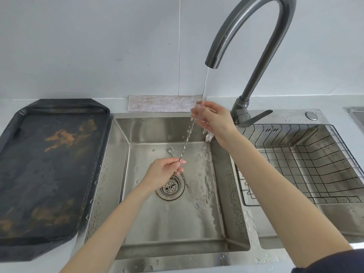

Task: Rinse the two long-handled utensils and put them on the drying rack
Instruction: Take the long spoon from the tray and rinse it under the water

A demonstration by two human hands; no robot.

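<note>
A thin twisted metal utensil (188,135) slants across the sink under the running water. My left hand (163,173) pinches its lower part above the drain. My right hand (211,119) holds its upper end in the stream falling from the faucet (244,36). The second utensil (189,189), with a spoon bowl at the far end and a small fork at the near end, lies on the sink floor (173,219) beside the drain. A black wire drying rack (307,164) sits in the right basin, holding nothing.
A dark tray (45,174) with orange stains lies on the counter left of the sink. A folded cloth (161,103) rests behind the basin. The drain strainer (170,189) sits mid-sink. Water droplets cover the sink rim and divider.
</note>
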